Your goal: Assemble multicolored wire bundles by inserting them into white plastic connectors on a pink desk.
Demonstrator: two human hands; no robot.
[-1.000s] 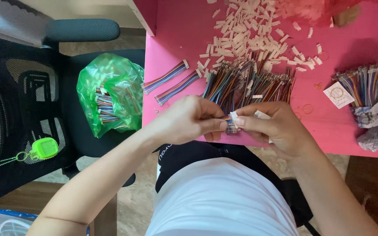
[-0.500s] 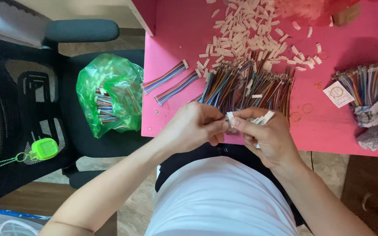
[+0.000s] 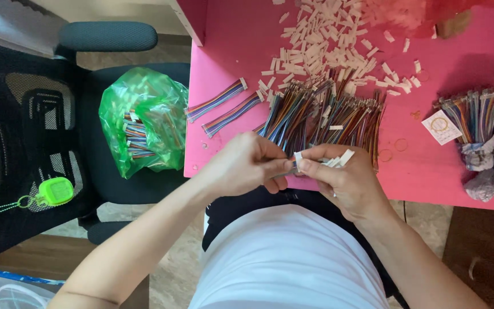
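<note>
My left hand [image 3: 247, 166] and my right hand [image 3: 347, 180] meet at the front edge of the pink table [image 3: 458, 68]. Between their fingertips sits a small white connector [image 3: 298, 159] on the end of a multicoloured wire harness, pinched from both sides. My right hand also holds several more white connectors [image 3: 340, 159] in its fingers. Just beyond the hands lies a pile of multicoloured wire harnesses [image 3: 321, 114]. Two finished harnesses [image 3: 224, 106] lie side by side to the left of the pile.
A heap of loose white connectors [image 3: 327, 34] covers the far middle of the table. Bundled harnesses [image 3: 478, 114] lie at the right by crumpled wrapping. A green plastic bag [image 3: 141, 120] of harnesses rests on a black office chair [image 3: 41, 114] at left, near a green key tag [image 3: 55, 191].
Both hands have stayed at the table's front edge, shifting slightly left while working the connector; the right hand's fingers have regripped around the spare connectors.
</note>
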